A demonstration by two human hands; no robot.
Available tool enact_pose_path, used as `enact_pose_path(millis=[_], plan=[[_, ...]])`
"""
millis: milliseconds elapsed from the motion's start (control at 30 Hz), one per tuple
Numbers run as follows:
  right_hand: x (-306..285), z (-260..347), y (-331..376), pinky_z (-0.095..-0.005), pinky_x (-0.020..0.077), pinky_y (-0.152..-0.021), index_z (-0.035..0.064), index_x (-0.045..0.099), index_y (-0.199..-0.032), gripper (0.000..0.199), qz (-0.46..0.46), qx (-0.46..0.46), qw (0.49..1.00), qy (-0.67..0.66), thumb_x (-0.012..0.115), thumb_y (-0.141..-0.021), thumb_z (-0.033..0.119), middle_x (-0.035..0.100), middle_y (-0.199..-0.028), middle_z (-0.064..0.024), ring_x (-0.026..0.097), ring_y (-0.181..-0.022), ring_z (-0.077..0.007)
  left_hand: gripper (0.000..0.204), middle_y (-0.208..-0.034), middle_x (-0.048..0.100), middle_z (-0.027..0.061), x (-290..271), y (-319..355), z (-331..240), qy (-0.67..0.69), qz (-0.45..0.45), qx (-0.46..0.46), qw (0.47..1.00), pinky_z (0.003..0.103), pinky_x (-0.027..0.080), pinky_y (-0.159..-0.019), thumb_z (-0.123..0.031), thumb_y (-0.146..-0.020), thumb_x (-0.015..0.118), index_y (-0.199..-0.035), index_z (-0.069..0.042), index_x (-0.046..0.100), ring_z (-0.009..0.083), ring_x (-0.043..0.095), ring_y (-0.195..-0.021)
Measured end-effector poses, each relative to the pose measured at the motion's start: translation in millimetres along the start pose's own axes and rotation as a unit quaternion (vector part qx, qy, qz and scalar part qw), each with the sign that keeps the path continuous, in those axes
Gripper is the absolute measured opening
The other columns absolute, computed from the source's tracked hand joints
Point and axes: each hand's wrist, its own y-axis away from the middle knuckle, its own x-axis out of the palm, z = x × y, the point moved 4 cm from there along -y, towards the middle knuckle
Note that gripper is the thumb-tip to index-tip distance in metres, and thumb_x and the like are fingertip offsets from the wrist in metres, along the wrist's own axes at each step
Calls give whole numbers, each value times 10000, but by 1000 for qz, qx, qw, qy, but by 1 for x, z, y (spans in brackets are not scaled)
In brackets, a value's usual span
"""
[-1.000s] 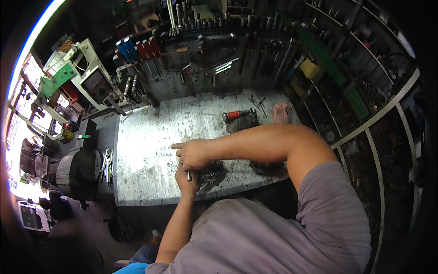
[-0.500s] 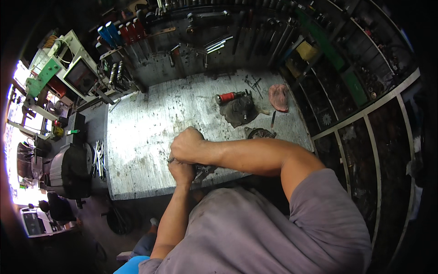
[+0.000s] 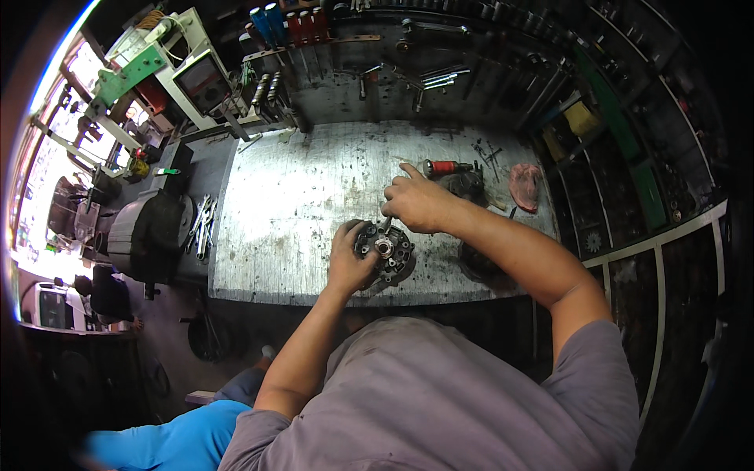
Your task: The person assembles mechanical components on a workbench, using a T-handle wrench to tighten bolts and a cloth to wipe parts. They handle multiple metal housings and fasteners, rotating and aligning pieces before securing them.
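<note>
A round metal part (image 3: 399, 261) with a ring-shaped centre and several holes lies near the front of the bench. My left hand (image 3: 349, 257) grips its left rim, fingers curled over the far side and thumb across the near face. Just beyond the part is my right hand (image 3: 420, 201), its fingers bent and one finger stretched out to the upper left. A slim dark piece (image 3: 387, 224) shows beneath those fingers, pointing down at the part; its kind is too small to tell. Past my right wrist sits a dark metal housing (image 3: 465, 187), partly covered by the arm.
A red-handled tool (image 3: 448, 167), loose bolts (image 3: 488, 155) and a pink rag (image 3: 525, 187) lie on the bench (image 3: 275, 228). My right forearm partly hides another dark round part (image 3: 475, 263). Wrenches (image 3: 203, 226) are at left. A person in blue (image 3: 173, 436) is close at lower left.
My hands, stacked together before, have separated. The right moved up and right; the left now rests on the round part, which has come into sight. The whole view has shifted, moving the bench rightward.
</note>
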Motion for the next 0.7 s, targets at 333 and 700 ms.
enact_pose_path(millis=[333,700], plan=[[0,31,-14,-590,363,-1252,162,828,-891,146,-75,-114,985,107,700,-891,232,738,-1078,-37,655,-1183,-248,171,-1086,715,159,20,-24,-11,-113,4,-3,994,485,541,-925,-138,-936,724,-1077,-69,791,401,671,-1054],[31,3,-17,-508,587,-809,-66,794,-925,391,17,241,866,-439,668,-953,303,743,-885,-322,764,-889,-453,178,-968,687,211,31,-27,8,15,-1,-14,1000,513,528,-857,-152,-960,703,-1081,-23,718,462,660,-939]])
